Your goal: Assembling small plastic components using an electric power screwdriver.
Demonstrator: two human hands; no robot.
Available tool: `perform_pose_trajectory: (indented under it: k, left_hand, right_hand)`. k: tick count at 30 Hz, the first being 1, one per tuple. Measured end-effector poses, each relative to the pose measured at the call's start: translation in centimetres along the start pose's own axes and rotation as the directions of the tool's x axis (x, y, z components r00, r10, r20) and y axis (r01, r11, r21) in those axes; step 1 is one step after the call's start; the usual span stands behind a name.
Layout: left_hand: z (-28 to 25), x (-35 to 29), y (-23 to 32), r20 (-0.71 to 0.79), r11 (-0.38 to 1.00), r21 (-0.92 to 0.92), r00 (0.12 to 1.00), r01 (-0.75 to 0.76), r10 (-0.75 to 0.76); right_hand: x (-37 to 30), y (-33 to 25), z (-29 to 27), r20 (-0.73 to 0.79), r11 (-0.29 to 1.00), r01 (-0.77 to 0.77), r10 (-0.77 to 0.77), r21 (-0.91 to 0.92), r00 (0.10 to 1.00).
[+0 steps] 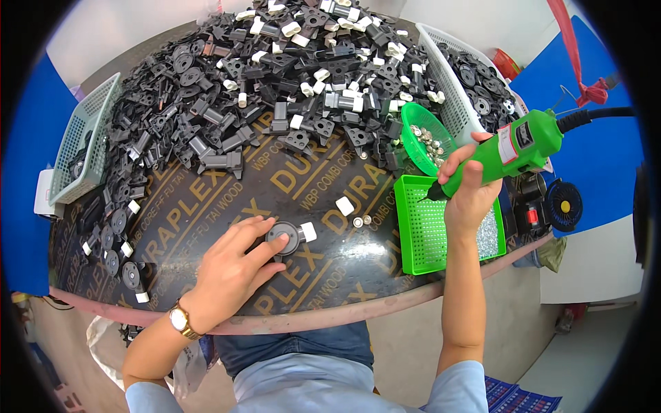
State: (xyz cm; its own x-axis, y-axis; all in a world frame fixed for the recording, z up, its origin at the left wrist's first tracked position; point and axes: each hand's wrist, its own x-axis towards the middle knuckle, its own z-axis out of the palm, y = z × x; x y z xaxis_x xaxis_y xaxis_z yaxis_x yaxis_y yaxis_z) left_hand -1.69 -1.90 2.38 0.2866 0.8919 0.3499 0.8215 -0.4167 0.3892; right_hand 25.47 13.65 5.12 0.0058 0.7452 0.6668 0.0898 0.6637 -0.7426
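Black plastic, hard and light, so the disc part (284, 236) under my left hand (234, 265) is easy to deal with. It sits flat on the table (344, 265), just in front of me, with a small white clip (308, 232) stuck on its right side. My left hand's fingers are spread and lying flat, pinning the part by its rim rather than gripping it. I reckon that's the place to hold it: press on the outer edge and keep the middle hub free, because smooth plastic like this will skate on the glossy board if you go soft.

My right hand (471, 186) is wrapped tight round the green driver (506, 153), tip pointing down-left over the green tray (413, 237). The driver looks chunky and its cable pulls from the back, so I'd say a full fist is the way.

Two loose screws (362, 221) and a spare white clip (344, 206) lie between the part and the tray. Screws look tiny and roll-prone, fingertip job.
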Motion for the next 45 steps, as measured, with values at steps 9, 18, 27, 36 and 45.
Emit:
perform_pose_trajectory:
  k: [9,18,27,36,45]
  left_hand:
    - [2.3,0.3,-0.9,-0.038,0.988,-0.151,0.999,-0.035,0.03]
    - [2.2,-0.4,-1.3,-0.007,0.995,-0.1,1.0,0.003,-0.004]
    - [2.3,-0.1,-1.0,-0.015,0.995,-0.097,1.0,-0.01,0.008]
    - [2.2,-0.3,-1.4,-0.089,0.989,-0.141,0.996,-0.042,0.03]
    - [2.2,0.3,-0.4,-0.065,0.995,-0.102,0.998,-0.001,-0.006]
  right_hand:
    - [-0.2,-6.1,4.2,-0.008,0.943,-0.014,0.018,0.332,1.0]
    - [-3.4,-6.8,11.6,0.338,0.905,-0.223,0.096,0.362,0.936]
    - [-3.7,-6.0,12.7,0.348,0.878,-0.219,0.065,0.425,0.935]
    - [-5.4,-6.0,14.2,0.157,0.876,-0.189,0.132,0.443,0.979]
    - [-3.7,-6.6,12.1,0.128,0.902,-0.036,-0.021,0.43,0.992]
